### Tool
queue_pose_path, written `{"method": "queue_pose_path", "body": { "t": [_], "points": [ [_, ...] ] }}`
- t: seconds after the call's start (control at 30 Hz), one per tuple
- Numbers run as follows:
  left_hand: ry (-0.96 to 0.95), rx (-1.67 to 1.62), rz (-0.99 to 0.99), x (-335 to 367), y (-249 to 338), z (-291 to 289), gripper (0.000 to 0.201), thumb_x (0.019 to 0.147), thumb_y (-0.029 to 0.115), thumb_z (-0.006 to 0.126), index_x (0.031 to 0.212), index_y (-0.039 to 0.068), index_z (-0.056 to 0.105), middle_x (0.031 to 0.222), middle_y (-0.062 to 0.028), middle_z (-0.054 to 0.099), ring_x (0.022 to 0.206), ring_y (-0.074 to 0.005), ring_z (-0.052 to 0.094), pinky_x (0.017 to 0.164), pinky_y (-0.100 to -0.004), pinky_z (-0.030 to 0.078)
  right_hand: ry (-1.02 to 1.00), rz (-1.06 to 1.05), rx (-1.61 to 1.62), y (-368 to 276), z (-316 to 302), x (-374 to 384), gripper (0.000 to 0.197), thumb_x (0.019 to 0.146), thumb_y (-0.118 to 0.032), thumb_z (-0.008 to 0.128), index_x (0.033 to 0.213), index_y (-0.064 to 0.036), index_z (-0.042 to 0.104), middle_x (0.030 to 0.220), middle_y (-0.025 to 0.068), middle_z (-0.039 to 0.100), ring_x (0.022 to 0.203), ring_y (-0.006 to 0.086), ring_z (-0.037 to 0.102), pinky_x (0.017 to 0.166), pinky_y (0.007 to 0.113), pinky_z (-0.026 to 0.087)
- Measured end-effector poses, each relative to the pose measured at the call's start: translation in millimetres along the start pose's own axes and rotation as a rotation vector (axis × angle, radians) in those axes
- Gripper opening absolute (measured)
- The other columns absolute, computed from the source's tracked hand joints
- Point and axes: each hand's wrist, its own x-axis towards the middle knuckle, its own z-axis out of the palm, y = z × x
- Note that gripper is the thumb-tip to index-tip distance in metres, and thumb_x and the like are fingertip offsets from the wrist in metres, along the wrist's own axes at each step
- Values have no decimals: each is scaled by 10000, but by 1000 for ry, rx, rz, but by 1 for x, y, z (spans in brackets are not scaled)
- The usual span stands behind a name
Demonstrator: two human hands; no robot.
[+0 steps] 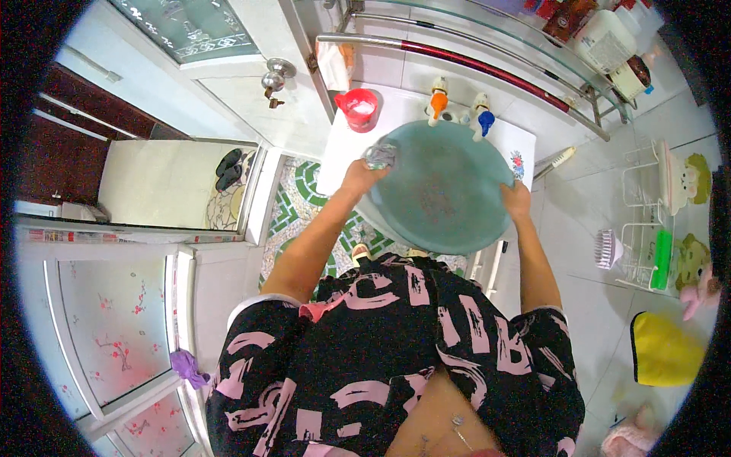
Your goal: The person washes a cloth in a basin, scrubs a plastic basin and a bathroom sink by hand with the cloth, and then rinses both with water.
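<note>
A large round grey-green basin (434,190) rests over the white sink (333,158), tilted toward me. My left hand (363,177) is closed on a crumpled grey wad (381,154), pressed at the basin's left rim; blur hides whether it is a cloth or a scouring pad. On the opposite side, my right hand (516,199) grips the basin's right rim, with its thumb at the edge. Reddish-brown specks or a faded print show on the basin's bottom.
A red cup (358,110) stands at the sink's back left. Behind the basin are taps with an orange handle (438,103) and a blue handle (485,122). A towel rail (487,68) and glass shelf run above. Wire racks (643,228) hang on the right wall; a door (221,91) stands left.
</note>
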Motion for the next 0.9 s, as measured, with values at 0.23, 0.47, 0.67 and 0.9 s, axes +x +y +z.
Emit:
{"method": "queue_pose_path", "body": {
  "t": [0.23, 0.47, 0.67, 0.9],
  "points": [
    [-34, 53, 36, -14, 20, 1, 324, 655, 250, 675, 852, 0, 613, 728, -79, 612, 634, -161, 556, 611, -294, 442, 52, 41, 56, -21, -38, -14, 342, 739, -272, 546, 837, 56, 535, 692, 211, 553, 648, 309, 544, 609, 373, 417],
    [-335, 62, 120, -8, -28, 17, 335, 681, 267, 664, 852, -15, 606, 690, -59, 584, 582, -130, 543, 473, -275, 449, -139, 58, 94, -30, -93, -7, 371, 736, -264, 573, 901, 69, 558, 721, 108, 584, 645, 174, 532, 600, 322, 427],
    [-417, -265, -227, -44, 21, 40, 359, 680, 264, 679, 886, -17, 593, 749, -74, 594, 594, -150, 561, 495, -285, 483, -313, 175, -226, -13, -140, -2, 452, 731, -297, 581, 1070, -4, 526, 971, 203, 565, 906, 343, 536, 782, 397, 414],
    [-520, -292, -247, -59, 24, 52, 430, 656, 313, 696, 923, -1, 572, 754, -95, 601, 593, -174, 581, 519, -289, 499, -288, 148, -352, 19, -167, 9, 466, 736, -355, 566, 1032, 4, 539, 1051, 217, 511, 976, 351, 481, 828, 418, 373]
  ]
}}
